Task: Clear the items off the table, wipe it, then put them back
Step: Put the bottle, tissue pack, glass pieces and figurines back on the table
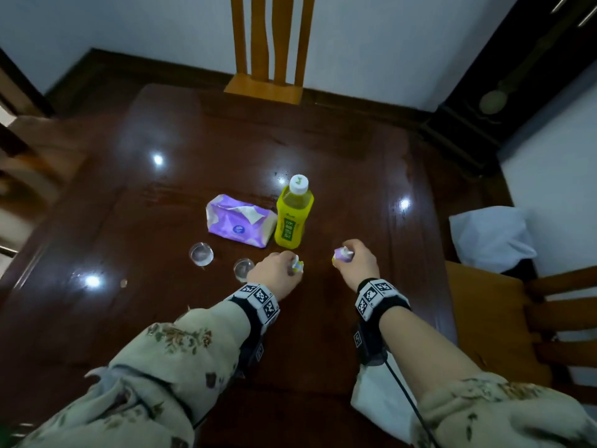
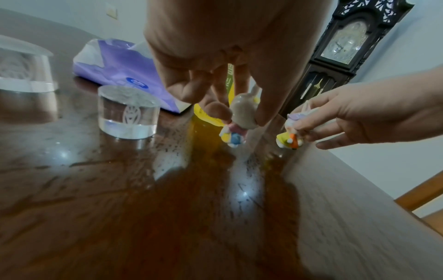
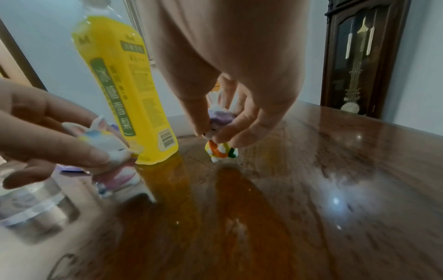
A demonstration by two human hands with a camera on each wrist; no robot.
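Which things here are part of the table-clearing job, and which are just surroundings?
Job:
left hand pinching a rabbit figurine
right hand pinching a carrot rabbit figurine
yellow bottle
purple tissue pack
two clear glass blocks
table

Surroundings:
chairs
pendulum clock
white bag

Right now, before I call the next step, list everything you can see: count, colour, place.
tea bottle: 1, yellow, white cap, upright mid-table
tissue pack: 1, purple, left of bottle
crystal blocks: 2, clear, left front
rabbit figurines: 2, white-pastel, one per hand
table: 1, dark glossy wood
chairs: 2 plainly seen, light wood, far side and right
plastic bag: 1, white, on right chair
grandfather clock: 1, dark, right corner
left hand: pinches figurine
right hand: pinches figurine
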